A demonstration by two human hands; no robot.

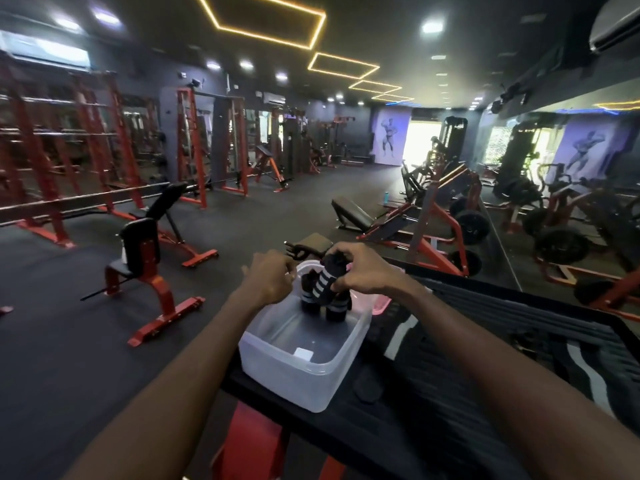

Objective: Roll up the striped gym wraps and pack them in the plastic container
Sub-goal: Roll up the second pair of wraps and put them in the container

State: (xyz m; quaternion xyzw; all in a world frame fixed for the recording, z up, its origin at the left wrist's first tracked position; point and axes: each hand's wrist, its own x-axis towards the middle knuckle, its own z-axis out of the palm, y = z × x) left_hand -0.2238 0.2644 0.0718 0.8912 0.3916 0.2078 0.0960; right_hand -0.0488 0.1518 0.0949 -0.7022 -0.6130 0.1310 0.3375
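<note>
A clear plastic container (341,362) sits on a black padded bench surface in front of me. Over its far end my right hand (363,270) grips a black gym wrap with white stripes (323,282), partly rolled, its ends hanging down into the container. My left hand (272,277) is just left of the wrap with fingers curled; whether it pinches the wrap is hidden. A small white piece (302,353) lies on the container floor. Another striped wrap (400,336) lies unrolled on the bench to the right of the container.
A pink lid or tray (381,303) lies behind the container. The bench's red frame (252,441) is below. Red benches (152,271) and racks stand on the dark floor to the left; plate-loaded machines (446,230) and a mirror are to the right.
</note>
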